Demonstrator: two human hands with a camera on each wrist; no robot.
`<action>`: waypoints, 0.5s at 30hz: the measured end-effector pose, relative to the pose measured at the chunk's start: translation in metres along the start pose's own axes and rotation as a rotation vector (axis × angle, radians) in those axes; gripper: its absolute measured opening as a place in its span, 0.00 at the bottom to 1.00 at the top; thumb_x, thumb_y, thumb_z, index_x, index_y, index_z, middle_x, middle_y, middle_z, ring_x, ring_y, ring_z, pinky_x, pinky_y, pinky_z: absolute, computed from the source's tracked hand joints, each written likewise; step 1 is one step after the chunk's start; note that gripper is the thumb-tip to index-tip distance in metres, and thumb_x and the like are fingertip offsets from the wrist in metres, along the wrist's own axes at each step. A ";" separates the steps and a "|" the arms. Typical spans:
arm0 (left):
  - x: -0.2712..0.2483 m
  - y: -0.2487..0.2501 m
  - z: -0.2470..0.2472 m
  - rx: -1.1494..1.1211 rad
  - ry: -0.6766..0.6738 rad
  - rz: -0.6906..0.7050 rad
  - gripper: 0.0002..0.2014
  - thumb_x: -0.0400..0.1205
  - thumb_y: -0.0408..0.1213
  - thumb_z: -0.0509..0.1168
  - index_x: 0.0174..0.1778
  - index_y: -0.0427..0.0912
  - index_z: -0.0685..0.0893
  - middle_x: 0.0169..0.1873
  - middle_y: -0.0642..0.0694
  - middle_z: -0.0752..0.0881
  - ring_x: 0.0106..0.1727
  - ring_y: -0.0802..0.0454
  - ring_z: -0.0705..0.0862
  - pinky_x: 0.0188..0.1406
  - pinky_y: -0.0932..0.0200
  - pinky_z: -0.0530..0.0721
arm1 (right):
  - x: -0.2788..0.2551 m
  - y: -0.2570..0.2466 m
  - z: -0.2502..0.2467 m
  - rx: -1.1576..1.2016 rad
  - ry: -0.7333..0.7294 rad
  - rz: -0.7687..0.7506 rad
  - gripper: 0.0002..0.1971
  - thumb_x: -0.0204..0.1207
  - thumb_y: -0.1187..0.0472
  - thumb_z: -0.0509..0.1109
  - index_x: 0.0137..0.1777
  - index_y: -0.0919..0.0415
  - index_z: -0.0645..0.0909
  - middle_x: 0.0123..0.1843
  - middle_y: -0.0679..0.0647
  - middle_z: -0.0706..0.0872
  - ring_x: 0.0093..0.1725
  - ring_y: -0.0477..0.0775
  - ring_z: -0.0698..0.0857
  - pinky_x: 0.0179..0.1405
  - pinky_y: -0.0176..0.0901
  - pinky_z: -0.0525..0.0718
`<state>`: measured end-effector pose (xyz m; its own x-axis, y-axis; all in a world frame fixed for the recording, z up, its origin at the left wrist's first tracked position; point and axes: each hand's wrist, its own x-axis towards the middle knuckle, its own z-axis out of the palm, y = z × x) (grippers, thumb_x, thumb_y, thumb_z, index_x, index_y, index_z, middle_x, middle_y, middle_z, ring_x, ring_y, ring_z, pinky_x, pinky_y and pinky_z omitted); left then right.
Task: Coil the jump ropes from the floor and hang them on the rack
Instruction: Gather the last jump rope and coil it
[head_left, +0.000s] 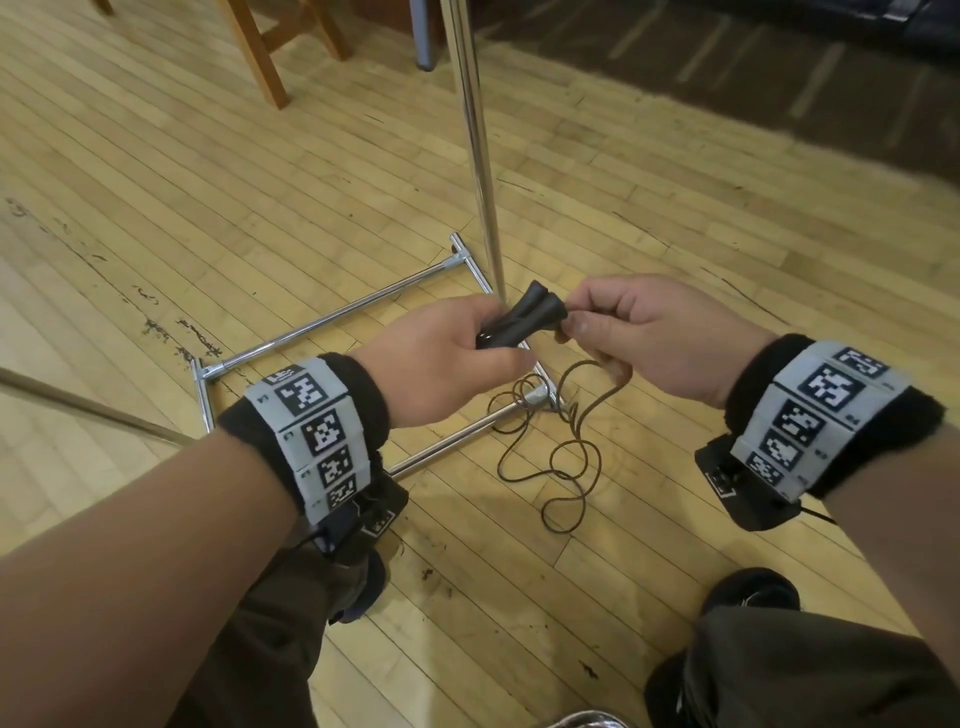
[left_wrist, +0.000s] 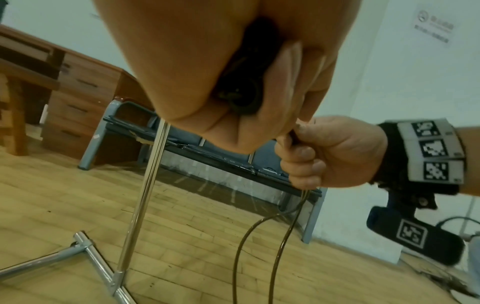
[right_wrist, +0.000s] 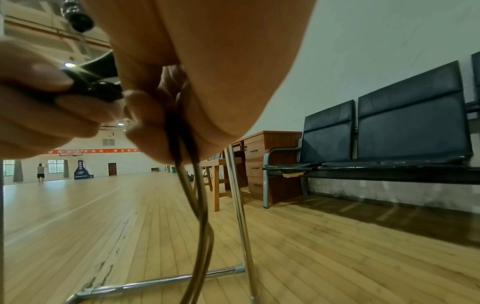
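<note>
Both hands work close together: left hand wraps the two black rubber jump-rope handles as one bundle w/ right hand pinching the thin brown cord beside them, prob. to start coiling; slack lies on wooden floor by chrome tube rack.

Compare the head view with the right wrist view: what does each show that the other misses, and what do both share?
Head view only: the loose rope tangled on the floor, both wristbands, the person's shoes. Right wrist view only: black bench seats, a wooden desk, a distant person in the hall. Both: the left hand gripping the black handles, the right hand pinching the rope, the rack.
</note>
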<state>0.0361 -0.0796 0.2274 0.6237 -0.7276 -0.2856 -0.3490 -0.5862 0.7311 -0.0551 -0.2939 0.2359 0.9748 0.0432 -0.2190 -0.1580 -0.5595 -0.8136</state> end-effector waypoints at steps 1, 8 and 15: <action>0.001 0.000 -0.001 -0.021 0.005 -0.009 0.12 0.87 0.50 0.71 0.42 0.56 0.77 0.22 0.59 0.77 0.21 0.62 0.73 0.24 0.65 0.72 | 0.000 0.001 0.001 0.029 0.004 0.011 0.08 0.88 0.54 0.65 0.50 0.49 0.86 0.32 0.48 0.80 0.33 0.51 0.79 0.41 0.62 0.87; 0.009 0.002 0.006 0.429 -0.021 -0.151 0.10 0.91 0.52 0.64 0.53 0.49 0.79 0.40 0.49 0.82 0.36 0.53 0.79 0.32 0.58 0.71 | -0.001 0.001 0.002 -0.489 -0.067 0.063 0.07 0.85 0.50 0.66 0.61 0.41 0.79 0.41 0.41 0.84 0.40 0.42 0.84 0.36 0.40 0.81; 0.007 0.014 0.024 0.678 -0.186 -0.238 0.11 0.93 0.39 0.61 0.71 0.50 0.76 0.42 0.50 0.81 0.40 0.54 0.79 0.41 0.57 0.77 | -0.004 -0.025 -0.002 -0.679 -0.109 -0.007 0.10 0.87 0.53 0.63 0.57 0.43 0.86 0.31 0.40 0.79 0.31 0.39 0.79 0.25 0.30 0.68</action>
<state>0.0189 -0.1017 0.2200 0.6287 -0.5663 -0.5329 -0.6117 -0.7833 0.1106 -0.0546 -0.2815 0.2576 0.9482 0.1117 -0.2973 0.0165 -0.9522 -0.3051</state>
